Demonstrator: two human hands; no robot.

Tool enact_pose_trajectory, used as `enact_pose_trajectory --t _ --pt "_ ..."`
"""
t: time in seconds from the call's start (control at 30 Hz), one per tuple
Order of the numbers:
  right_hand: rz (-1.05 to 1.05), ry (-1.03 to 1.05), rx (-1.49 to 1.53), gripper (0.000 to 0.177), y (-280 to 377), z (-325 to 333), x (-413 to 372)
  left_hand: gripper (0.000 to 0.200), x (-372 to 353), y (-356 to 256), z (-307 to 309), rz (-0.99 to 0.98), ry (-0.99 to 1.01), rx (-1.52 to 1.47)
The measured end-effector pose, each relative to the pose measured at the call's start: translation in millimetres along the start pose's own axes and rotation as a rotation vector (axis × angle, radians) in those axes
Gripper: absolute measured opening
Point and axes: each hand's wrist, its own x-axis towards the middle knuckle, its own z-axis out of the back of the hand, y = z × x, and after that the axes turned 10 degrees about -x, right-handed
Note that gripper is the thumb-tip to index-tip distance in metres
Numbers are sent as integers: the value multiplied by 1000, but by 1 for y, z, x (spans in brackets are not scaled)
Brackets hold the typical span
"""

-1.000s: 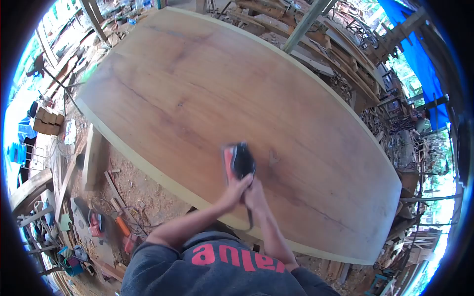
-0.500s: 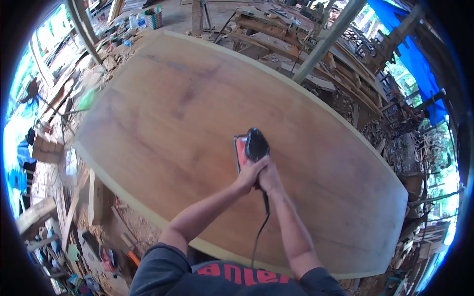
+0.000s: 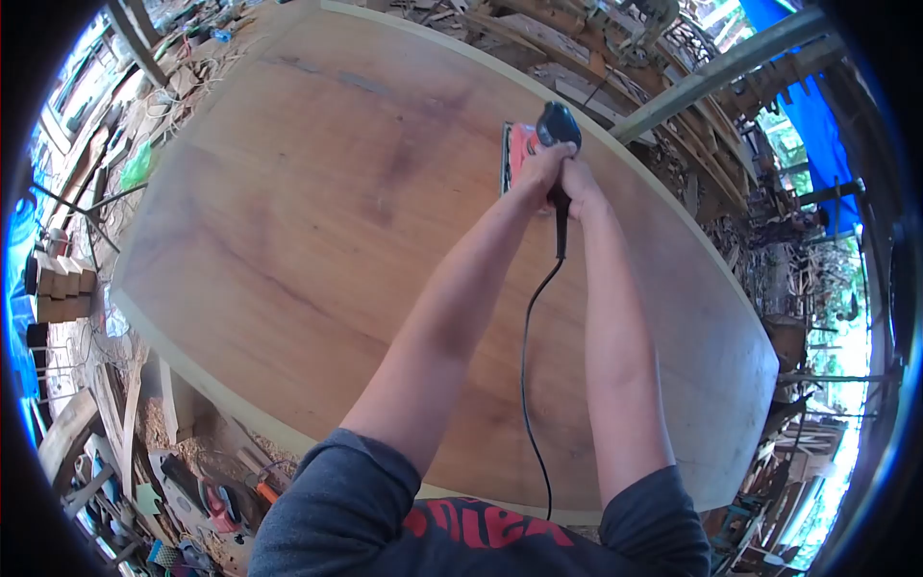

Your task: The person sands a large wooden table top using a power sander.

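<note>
A red and black electric sander [image 3: 521, 154] rests on a large wooden tabletop [image 3: 317, 221] with a pale edge band, close to its far side. My left hand [image 3: 546, 168] is closed on the sander's body. Beside it, my right hand [image 3: 579, 183] wraps round the rear of the handle, its fingers partly hidden. Both arms are stretched far out over the wood. From the handle a black power cord [image 3: 527, 356] runs back across the surface towards my shirt. Dark stains mark the wood left of the sander.
Stacked timber [image 3: 538, 43] lies beyond the far edge, near a slanting post [image 3: 716, 77]. Another red and black power tool [image 3: 219, 505] sits among tools at lower left. Wooden blocks [image 3: 62, 288] stand at the left. A blue tarp [image 3: 822, 144] hangs at the right.
Both hands have pushed the sander away from my body, towards the far edge and slightly right. My arms are now straighter, and more of the cord lies across the wood.
</note>
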Motion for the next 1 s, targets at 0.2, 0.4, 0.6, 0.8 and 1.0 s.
enact_pose_trajectory --t 0.2,0.4,0.6,0.8,1.0 --pt "-28 21 -35 32 -45 -15 -90 62 -97 41 30 -93 -6 50" --pt "-3 37 -127 30 -102 -52 -268 44 -272 102 83 30 71 82" --pt "204 -26 -107 21 -194 -109 -431 46 -453 155 134 -81 -14 172" --pt "-3 20 -123 23 -155 -133 -431 44 -441 118 153 121 9 292" --pt "-83 -46 -92 26 -60 -144 -284 30 -303 12 133 162 103 71"
